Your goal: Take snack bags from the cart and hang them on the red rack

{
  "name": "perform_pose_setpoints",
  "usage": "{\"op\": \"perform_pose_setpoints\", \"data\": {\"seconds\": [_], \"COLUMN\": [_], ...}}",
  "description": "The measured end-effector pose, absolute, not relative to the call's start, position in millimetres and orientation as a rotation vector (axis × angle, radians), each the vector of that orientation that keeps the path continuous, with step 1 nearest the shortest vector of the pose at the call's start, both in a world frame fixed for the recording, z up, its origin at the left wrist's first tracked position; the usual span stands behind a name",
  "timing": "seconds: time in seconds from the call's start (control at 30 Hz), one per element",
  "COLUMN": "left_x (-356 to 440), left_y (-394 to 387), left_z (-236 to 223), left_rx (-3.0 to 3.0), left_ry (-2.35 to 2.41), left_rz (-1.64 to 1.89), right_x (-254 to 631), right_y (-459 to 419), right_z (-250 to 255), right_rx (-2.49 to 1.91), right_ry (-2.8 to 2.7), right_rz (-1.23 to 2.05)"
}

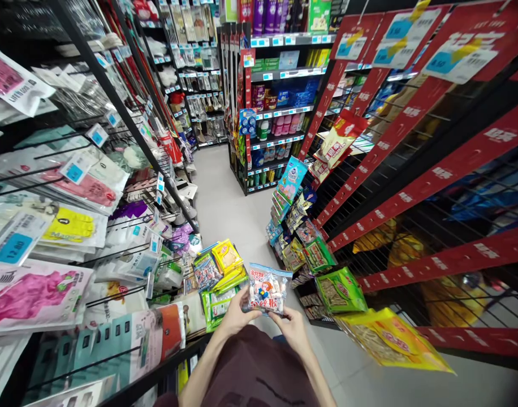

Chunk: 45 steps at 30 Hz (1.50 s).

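I stand in a shop aisle and hold a clear bag of white sweets (267,288) with a blue top edge and a cartoon figure on it, low in the middle of the view. My left hand (236,314) grips its left side with the thumb on the front. My right hand (293,328) pinches its lower right corner. Just left of the bag, several yellow, green and blue snack packs (220,274) hang or lie at the shelf's end.
On the left, a rack of hooks carries packed rubber gloves (38,294) and price tags. To the right stands a red-barred wire rack (432,181) with hanging snack bags (339,288) and a yellow pack (390,339). Grey floor (225,198) runs ahead to a shelf unit (280,107).
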State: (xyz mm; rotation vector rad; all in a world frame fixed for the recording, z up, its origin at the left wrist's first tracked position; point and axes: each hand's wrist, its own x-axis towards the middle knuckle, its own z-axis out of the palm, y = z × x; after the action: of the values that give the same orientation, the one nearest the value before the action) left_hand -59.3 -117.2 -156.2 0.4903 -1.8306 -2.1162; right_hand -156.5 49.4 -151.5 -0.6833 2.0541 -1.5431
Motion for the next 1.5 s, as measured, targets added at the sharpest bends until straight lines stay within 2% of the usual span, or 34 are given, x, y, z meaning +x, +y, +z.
{"op": "perform_pose_setpoints", "data": {"seconds": [0.2, 0.33, 0.7, 1.23, 1.5], "left_x": [-64, -59, -46, -45, -51], "left_y": [-118, -109, -96, -94, -90], "left_z": [-154, -154, -141, -153, -143], "left_rx": [0.428, 0.349, 0.364, 0.429, 0.333], "left_ry": [-1.954, -1.892, -1.65, -1.775, -1.662], "left_rz": [-2.122, -2.324, -2.751, -2.661, -2.616], "right_x": [-154, -166, -164, -159, -152], "right_y": [49, 50, 50, 45, 44], "right_z": [-134, -122, -137, -133, -138], "right_rx": [-0.502, -0.312, -0.105, -0.077, 0.077], "right_ry": [1.86, 1.79, 1.719, 1.612, 1.486], "right_rz": [-1.795, -1.954, -2.009, -1.963, -2.109]}}
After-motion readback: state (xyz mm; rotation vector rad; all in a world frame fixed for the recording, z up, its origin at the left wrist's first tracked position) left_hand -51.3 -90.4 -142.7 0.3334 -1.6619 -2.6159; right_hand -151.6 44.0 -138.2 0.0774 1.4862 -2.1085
